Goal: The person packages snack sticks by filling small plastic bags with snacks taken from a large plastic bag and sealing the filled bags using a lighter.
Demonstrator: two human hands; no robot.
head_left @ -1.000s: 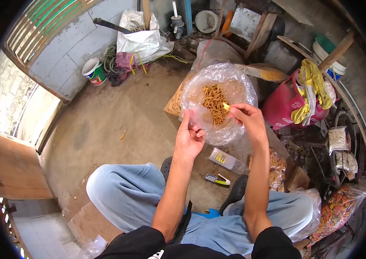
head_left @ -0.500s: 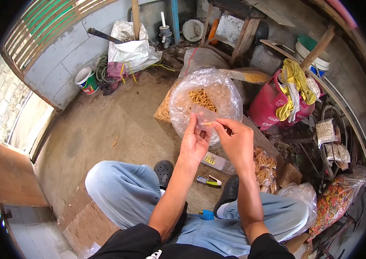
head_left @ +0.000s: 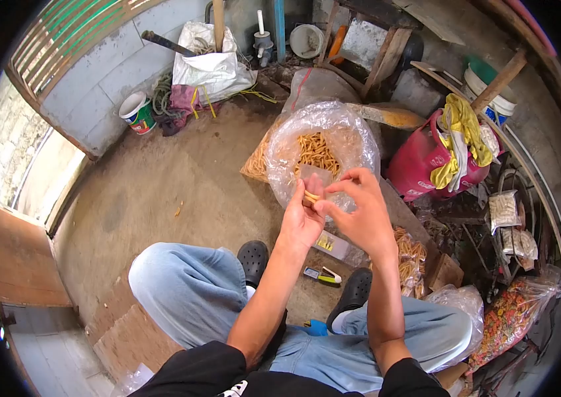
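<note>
My left hand [head_left: 300, 225] holds a small clear plastic bag [head_left: 318, 174], its film rising above the fingers. A few tan snack sticks [head_left: 311, 198] lie at the fingers of that hand; whether they are inside the film is hard to make out. My right hand [head_left: 365, 218] hovers close on the right, thumb and fingers apart, with nothing visible between them. Beyond both hands stands a large clear plastic bag [head_left: 279, 142], its mouth spread wide, with many tan snack sticks [head_left: 318, 153] inside.
Between the shoes lie a green-and-white stapler [head_left: 323, 275] and a clear pack with a yellow label [head_left: 334, 245]. Filled snack packs [head_left: 411, 255] rest at the right, near a pink tub [head_left: 419, 159] draped with yellow cloth. A bag of colourful pieces [head_left: 512, 321] stands lower right.
My right thumb and fingers, pinched at the small bag's edge before, are now spread apart. Snack sticks now show at my left fingers. The view has shifted slightly.
</note>
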